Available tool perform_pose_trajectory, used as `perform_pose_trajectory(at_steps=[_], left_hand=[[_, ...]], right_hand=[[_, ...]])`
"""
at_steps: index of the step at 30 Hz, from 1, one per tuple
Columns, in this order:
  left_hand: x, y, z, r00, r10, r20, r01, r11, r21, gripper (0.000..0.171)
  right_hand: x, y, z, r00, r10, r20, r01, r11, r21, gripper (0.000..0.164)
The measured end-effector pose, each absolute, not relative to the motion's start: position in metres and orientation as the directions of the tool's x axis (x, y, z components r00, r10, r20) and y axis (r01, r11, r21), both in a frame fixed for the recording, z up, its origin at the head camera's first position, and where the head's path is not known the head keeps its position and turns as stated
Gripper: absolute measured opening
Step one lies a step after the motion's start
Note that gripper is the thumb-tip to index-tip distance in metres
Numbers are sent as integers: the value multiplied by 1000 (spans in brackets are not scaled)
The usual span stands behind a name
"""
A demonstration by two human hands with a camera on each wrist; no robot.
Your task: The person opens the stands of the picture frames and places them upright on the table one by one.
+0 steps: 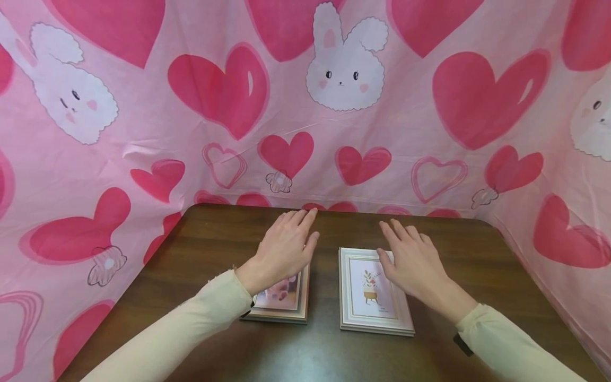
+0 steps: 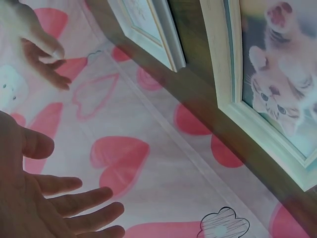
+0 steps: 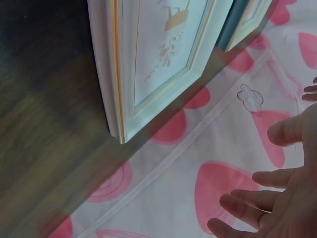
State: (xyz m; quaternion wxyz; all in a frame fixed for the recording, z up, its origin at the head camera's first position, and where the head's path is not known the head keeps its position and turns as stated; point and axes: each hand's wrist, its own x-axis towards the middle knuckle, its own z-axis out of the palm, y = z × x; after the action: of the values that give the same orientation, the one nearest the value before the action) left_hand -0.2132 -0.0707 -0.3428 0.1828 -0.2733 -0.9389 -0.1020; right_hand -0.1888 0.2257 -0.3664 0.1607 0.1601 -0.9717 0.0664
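Note:
Two picture frames lie side by side on a dark wooden table. The left picture frame (image 1: 303, 306) shows a kitten photo (image 2: 277, 84) and is partly covered by my left hand (image 1: 281, 249) in the head view. The right picture frame (image 1: 350, 320) is white with a thin gold line, around a print of a plant in a pot (image 3: 168, 44). Above its far right part my right hand (image 1: 417, 265) hovers, overlapping its edge in the head view. Both hands are palm down with fingers spread and hold nothing.
The brown table (image 1: 200, 345) has rounded far corners. A pink cloth (image 1: 401, 132) with hearts and rabbits hangs behind it and along both sides. Light sleeves (image 1: 210, 307) cover both forearms, with a dark band (image 1: 462, 345) at the right wrist.

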Motion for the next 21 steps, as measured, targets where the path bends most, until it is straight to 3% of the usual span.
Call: perform_pose_trajectory(at_steps=[21], left_hand=[[-213,-60,-351,-773,523,358,582,810,75,54]], right_hand=[[-183,236,-379,-897,-314,310,-372,917,-146,62]])
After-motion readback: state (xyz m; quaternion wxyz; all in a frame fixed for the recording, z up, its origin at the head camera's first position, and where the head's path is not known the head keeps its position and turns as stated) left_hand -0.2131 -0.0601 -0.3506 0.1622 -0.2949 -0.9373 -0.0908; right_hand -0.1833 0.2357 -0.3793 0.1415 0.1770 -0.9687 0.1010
